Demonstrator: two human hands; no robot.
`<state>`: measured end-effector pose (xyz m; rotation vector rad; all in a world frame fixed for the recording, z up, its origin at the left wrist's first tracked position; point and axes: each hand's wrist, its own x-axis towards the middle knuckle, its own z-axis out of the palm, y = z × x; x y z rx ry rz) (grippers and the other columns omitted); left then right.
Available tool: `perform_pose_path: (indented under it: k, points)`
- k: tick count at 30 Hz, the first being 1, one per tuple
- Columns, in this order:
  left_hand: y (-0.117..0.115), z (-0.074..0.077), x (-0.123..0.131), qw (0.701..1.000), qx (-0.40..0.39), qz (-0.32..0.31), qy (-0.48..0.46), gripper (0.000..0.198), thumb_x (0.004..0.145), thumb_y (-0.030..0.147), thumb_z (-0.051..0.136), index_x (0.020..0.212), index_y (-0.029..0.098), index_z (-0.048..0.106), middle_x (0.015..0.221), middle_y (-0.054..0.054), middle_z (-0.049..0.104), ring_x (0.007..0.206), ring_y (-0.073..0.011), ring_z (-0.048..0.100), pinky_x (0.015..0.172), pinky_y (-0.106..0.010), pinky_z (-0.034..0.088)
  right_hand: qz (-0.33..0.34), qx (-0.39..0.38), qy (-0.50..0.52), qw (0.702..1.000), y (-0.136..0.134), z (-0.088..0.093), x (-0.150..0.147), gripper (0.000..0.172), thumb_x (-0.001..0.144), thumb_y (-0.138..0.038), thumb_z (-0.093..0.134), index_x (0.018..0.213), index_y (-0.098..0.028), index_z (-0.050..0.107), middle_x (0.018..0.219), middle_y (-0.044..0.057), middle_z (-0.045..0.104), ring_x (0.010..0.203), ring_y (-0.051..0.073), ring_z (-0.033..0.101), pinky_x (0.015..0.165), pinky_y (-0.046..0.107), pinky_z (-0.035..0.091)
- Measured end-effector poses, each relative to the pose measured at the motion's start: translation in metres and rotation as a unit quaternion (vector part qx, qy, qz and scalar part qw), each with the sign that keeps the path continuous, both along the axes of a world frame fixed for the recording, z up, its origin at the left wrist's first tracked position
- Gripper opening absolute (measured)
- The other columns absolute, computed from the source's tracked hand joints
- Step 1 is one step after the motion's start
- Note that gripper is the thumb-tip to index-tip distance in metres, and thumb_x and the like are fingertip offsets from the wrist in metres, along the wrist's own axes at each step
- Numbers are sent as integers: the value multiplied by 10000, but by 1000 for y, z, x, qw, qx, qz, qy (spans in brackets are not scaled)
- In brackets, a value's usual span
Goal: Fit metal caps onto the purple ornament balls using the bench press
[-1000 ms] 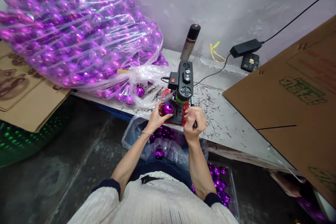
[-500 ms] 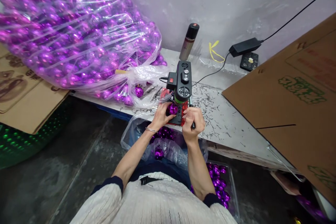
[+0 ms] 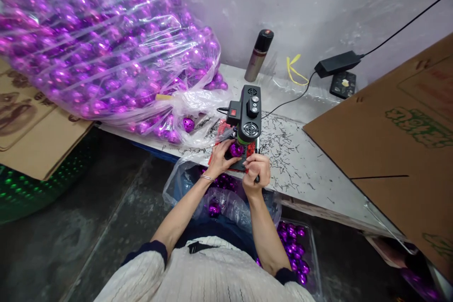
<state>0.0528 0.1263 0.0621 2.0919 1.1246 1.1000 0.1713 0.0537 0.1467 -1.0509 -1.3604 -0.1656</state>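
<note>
My left hand (image 3: 220, 160) is closed on a shiny purple ball (image 3: 236, 149) and holds it under the head of a small black bench machine (image 3: 248, 114). The machine has a red switch on its left side and stands on a red and black base at the table's front edge. My right hand (image 3: 257, 168) is closed around the machine's black lever, just right of the ball.
A huge clear bag of purple balls (image 3: 102, 42) fills the table's left. A spray can (image 3: 258, 54), a power adapter (image 3: 336, 64) and a large cardboard sheet (image 3: 399, 141) lie around. Metal bits litter the tabletop (image 3: 300, 160). Below are a bag (image 3: 219, 198) and a tray of balls (image 3: 295, 245).
My left hand pushed the purple ball further in under the machine head. My right hand stayed on the lever and shifted a little toward the machine.
</note>
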Motion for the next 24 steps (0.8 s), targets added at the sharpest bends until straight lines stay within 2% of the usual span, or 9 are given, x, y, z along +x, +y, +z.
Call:
perform_pose_path:
  k: [5, 10, 24]
  points:
    - [-1, -1, 1, 1000, 14, 4, 7, 652, 870, 522, 767, 1402, 192, 587, 1367, -163, 669, 1298, -310, 626, 1084, -456, 477, -1, 10, 17, 1000, 3, -14, -1, 256, 1025, -242, 436, 793, -229, 542, 804, 7, 607, 686, 130, 619, 640, 304, 522]
    - [-1, -1, 0, 1000, 17, 0, 3, 659, 869, 544, 759, 1396, 184, 592, 1358, -174, 673, 1290, -313, 631, 1068, -455, 480, 12, 29, 35, 999, 4, -15, -2, 263, 1029, -262, 439, 786, -228, 531, 805, 5, 588, 655, 118, 591, 635, 304, 532]
    - [-2, -3, 1, 1000, 11, -2, 1, 639, 890, 555, 729, 1395, 186, 595, 1361, -176, 665, 1286, -316, 629, 1062, -462, 477, -3, 14, 41, 999, 3, -18, -2, 286, 1034, -290, 418, 772, -233, 519, 797, -12, 568, 669, 125, 607, 704, 360, 557]
